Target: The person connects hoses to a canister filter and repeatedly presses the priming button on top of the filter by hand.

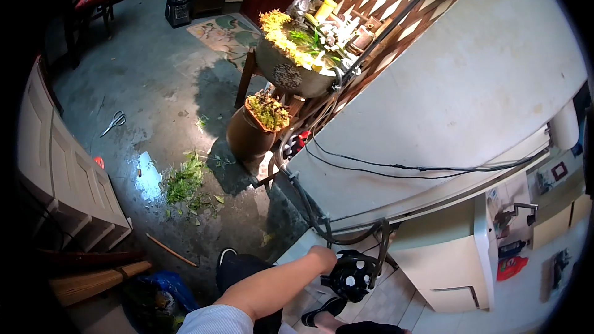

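Note:
One of my arms reaches forward from the bottom of the head view, and my right hand (323, 260) is at the side of a black round machine (351, 276) with white dots on the tiled floor. Its fingers are hidden behind the hand and the machine, so the grip cannot be made out. Thick dark hoses (382, 244) run beside and over the machine. My left hand does not show. One black shoe (323, 312) is near the machine.
Cut green plants (185, 179), scissors (113, 123) and a stick (172, 250) lie on the floor. A brown pot (247, 136) stands below a planted basin (278, 65). Black cables (396, 166) hang along the pale panel (433, 99). A blue bag (170, 287) is at bottom left.

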Motion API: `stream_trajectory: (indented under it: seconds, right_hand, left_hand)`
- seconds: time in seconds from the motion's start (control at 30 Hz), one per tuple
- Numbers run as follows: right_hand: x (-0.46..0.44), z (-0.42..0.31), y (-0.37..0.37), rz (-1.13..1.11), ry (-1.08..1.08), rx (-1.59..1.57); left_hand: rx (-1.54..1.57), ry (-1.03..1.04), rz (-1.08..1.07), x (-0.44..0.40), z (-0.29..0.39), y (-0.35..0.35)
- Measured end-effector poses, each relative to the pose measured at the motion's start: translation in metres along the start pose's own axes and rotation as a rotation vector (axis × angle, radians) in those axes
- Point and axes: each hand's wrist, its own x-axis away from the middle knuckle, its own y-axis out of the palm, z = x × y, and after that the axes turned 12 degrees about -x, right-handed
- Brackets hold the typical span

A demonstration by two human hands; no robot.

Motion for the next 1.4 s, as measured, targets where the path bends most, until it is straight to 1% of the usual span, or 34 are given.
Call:
stream_trajectory:
  seconds: [0.3, 0.5, 0.57, 0.67, 0.73, 0.8, 0.83, 0.87, 0.93, 1.0, 1.07, 1.1, 1.17, 1.27, 1.3, 1.33, 1.4]
  right_hand:
    - [0.001, -0.001, 0.002, 0.028, -0.029, 0.011]
    - [0.0, -0.005, 0.002, 0.045, -0.068, 0.041]
    - [0.001, -0.002, -0.001, 0.055, -0.091, 0.068]
    - [0.003, 0.006, -0.005, 0.087, -0.188, 0.181]
    - [0.001, 0.012, -0.008, 0.127, -0.327, 0.389]
    - [-0.001, 0.017, -0.007, 0.184, -0.449, 0.536]
    - [0.002, 0.016, -0.006, 0.209, -0.465, 0.535]
    - [0.008, 0.002, -0.001, 0.231, -0.458, 0.498]
    - [0.05, -0.063, 0.019, 0.26, -0.316, 0.205]
    - [0.056, -0.075, 0.019, 0.23, -0.177, 0.073]
    - [0.078, -0.107, 0.027, 0.29, -0.181, -0.018]
    - [0.079, -0.106, 0.027, 0.305, -0.156, -0.03]
    - [0.077, -0.099, 0.029, 0.314, -0.165, -0.079]
    - [0.086, -0.111, 0.03, 0.325, -0.148, -0.034]
    - [0.091, -0.119, 0.031, 0.347, -0.139, -0.069]
    - [0.092, -0.117, 0.031, 0.355, -0.119, -0.085]
    - [0.093, -0.112, 0.03, 0.351, -0.194, -0.078]
  left_hand:
    - [-0.033, 0.022, -0.024, -0.001, -0.001, 0.001]
    - [-0.028, 0.006, -0.089, 0.004, -0.001, -0.006]
    - [-0.035, 0.018, -0.029, -0.003, -0.005, 0.003]
    - [-0.044, 0.007, -0.025, 0.008, -0.004, -0.008]
    - [-0.066, 0.017, -0.037, 0.001, -0.006, 0.002]
    - [-0.058, 0.005, 0.032, 0.001, -0.008, 0.005]
    - [-0.088, 0.034, -0.041, -0.005, -0.011, 0.007]
    - [-0.12, 0.071, -0.118, -0.01, -0.014, 0.008]
    - [-0.12, 0.067, -0.104, -0.011, -0.017, 0.014]
    - [-0.124, 0.074, -0.096, -0.012, -0.02, 0.016]
    - [-0.128, 0.064, -0.061, -0.004, -0.018, 0.008]
    - [-0.145, 0.086, -0.076, -0.002, -0.018, 0.007]
    - [-0.125, 0.068, -0.035, 0.0, -0.018, 0.005]
    - [-0.123, 0.078, -0.059, 0.0, -0.015, 0.006]
    - [-0.124, 0.093, -0.017, -0.004, -0.02, 0.017]
    - [-0.144, 0.106, -0.029, -0.004, -0.021, 0.02]
    - [-0.161, 0.135, -0.022, -0.003, -0.018, 0.019]
